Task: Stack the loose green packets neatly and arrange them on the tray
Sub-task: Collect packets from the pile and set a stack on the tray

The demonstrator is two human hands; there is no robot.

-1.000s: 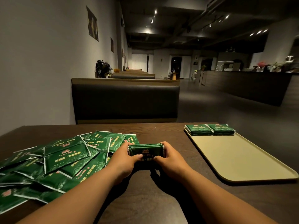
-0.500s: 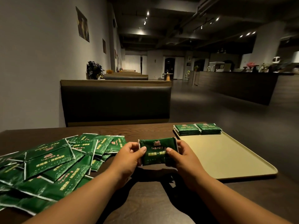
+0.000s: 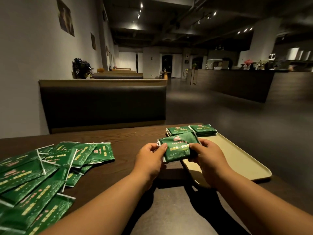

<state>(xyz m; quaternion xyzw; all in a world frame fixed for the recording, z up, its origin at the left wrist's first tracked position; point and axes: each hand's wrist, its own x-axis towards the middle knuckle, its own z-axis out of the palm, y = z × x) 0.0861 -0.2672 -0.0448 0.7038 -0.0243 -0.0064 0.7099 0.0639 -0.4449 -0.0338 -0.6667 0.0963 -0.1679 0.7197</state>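
A squared-up stack of green packets (image 3: pixel 177 148) is held in the air over the near left corner of the beige tray (image 3: pixel 237 160). My left hand (image 3: pixel 149 160) pinches its left end and my right hand (image 3: pixel 207 158) pinches its right end. Two neat stacks of green packets (image 3: pixel 179 130) (image 3: pixel 204 129) lie side by side at the tray's far end. Several loose green packets (image 3: pixel 50 167) are spread in an overlapping heap on the dark wooden table (image 3: pixel 135 197) at the left.
A dark padded booth seat (image 3: pixel 103 104) stands just beyond the table's far edge. The wall runs along the left. To the right of the table lies open floor, with a long counter (image 3: pixel 237 83) further off.
Both hands have lifted the stack off the table and carried it right, from the table's middle to above the tray's near left corner. The view has swung left.
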